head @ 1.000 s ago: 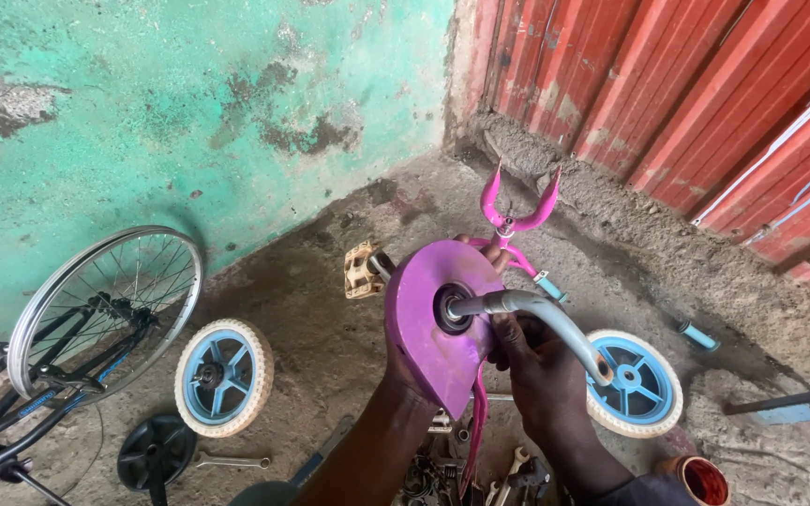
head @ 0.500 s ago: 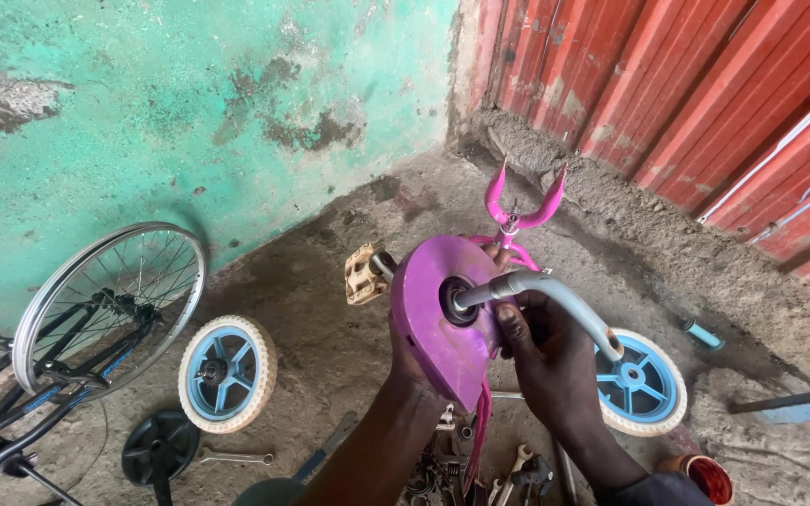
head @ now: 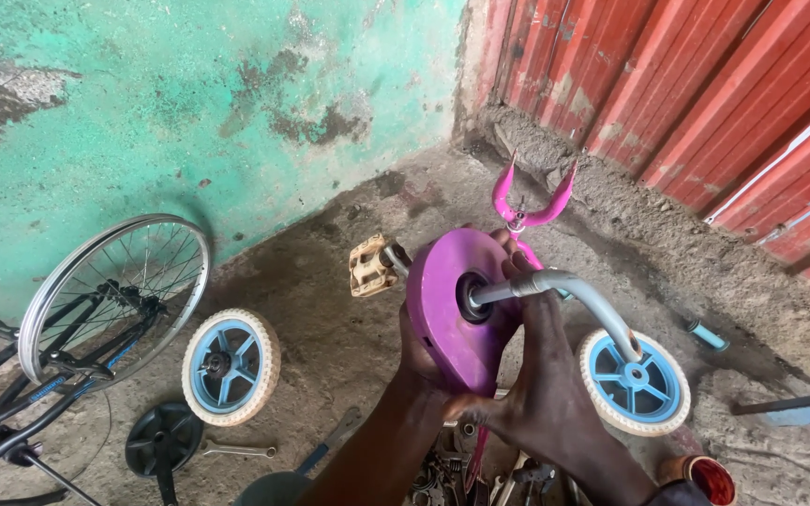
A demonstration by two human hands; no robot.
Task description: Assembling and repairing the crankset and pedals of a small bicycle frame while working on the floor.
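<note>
Right hand (head: 541, 394): closed around the lower edge of the purple guard (head: 457, 314), fingers spread over its face, thumb side near the grey crank (head: 578, 305).
Left hand (head: 419, 342): mostly hidden behind the guard; its fingers are seen wrapped on the guard's left rim, so it is judged to be gripping it (the palm itself cannot be seen).
Guard: held up between both hands, above the floor (head: 330, 328), its flat face turned toward the camera, its long axis running from upper right to lower left.
Crank: seated in the dark hub hole at the guard's middle; from there it is bent out to the right and down, over the right hand's knuckles, its far end pointing at the right wheel (head: 635, 379).
Nearer hand: the right is nearer the crank; the left is nearer the pedal (head: 369, 265), which sticks out just beyond the guard's upper left.
Pink fork (head: 532, 201): upright behind the guard's top.
Left wheel (head: 230, 365): lying on the floor, well apart to the left, beside a spoked rim (head: 114, 295).
</note>
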